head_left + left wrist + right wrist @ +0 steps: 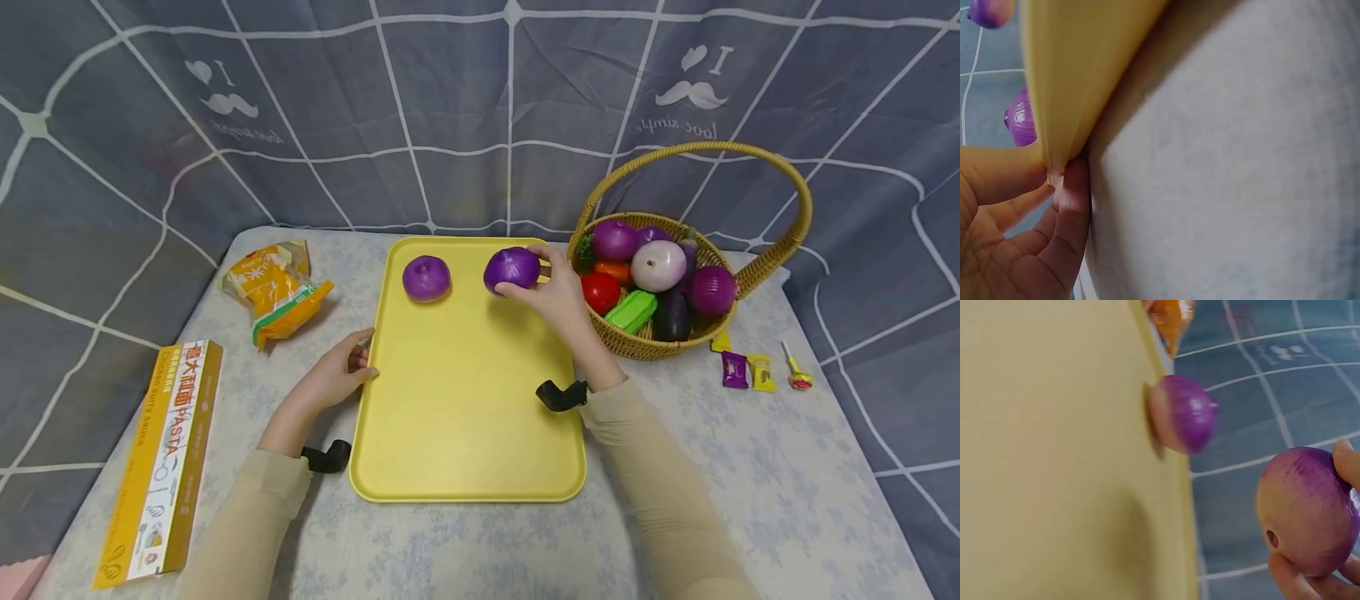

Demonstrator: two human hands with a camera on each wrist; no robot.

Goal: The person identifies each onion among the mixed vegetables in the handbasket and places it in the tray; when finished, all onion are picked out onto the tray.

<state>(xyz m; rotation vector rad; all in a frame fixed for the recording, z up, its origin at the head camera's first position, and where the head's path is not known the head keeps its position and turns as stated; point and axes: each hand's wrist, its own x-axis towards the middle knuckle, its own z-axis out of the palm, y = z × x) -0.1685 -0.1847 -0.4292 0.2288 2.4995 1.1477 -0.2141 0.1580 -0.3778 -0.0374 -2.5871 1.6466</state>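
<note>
My right hand [558, 296] grips a shiny purple onion [512, 269] above the upper right of the yellow tray [465, 400]. In the right wrist view the onion [1304, 512] is apart from the tray and shows a pale side with a small dark hole. Another purple onion [427, 278] rests on the tray near its upper left corner. At the tray's left edge is my left hand [337, 371]. The left wrist view shows its thumb and fingers [1072, 200] pinching the rim from both sides.
A wicker basket [645, 346] with a tall handle holds several vegetables on the right. Small wrapped candies [735, 370] and a lollipop [799, 379] lie beside it. To the left are an orange bag [277, 292] and a long pasta box [161, 462]. A grey checked curtain [457, 108] rises behind.
</note>
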